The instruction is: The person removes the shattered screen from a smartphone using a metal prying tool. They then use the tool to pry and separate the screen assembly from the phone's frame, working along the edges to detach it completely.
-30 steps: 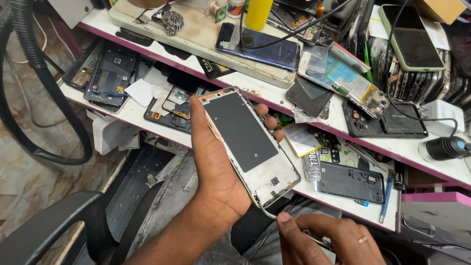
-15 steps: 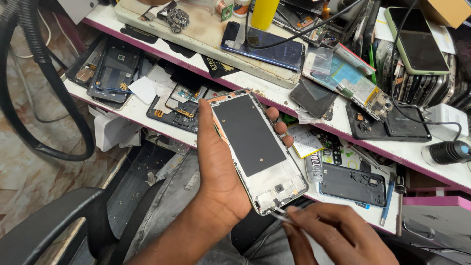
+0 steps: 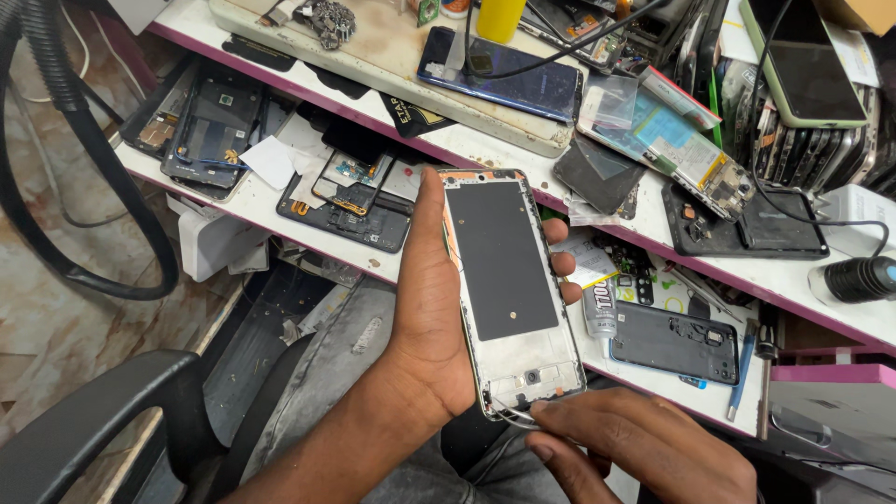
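A bare white phone frame with a black rectangular panel on its back point(image 3: 509, 285) is cradled in the left hand point(image 3: 439, 317), thumb laid along one long edge, fingertips curled round the other, so the frame is clamped firmly, raised above the lap and in front of the white workbench with the pink edge point(image 3: 653, 261). At the frame's lower end the right hand point(image 3: 644, 448) is pinched nearly closed on thin metal tweezers point(image 3: 511, 415), whose tips are pressed at the bottom corner.

A slip is judged possible here: the tips are worked at a shallow angle against a narrow rim, so a scratch or a bent corner could be caused by too much force. The frame is gripped by its edges only, and a twist could let it drop.

As for containers, a dirty cream tray point(image 3: 401, 56) on the upper shelf is loaded with a dark blue phone point(image 3: 504, 79) and a small metal clump point(image 3: 327, 19). Whether anything else lies in it cannot be told.
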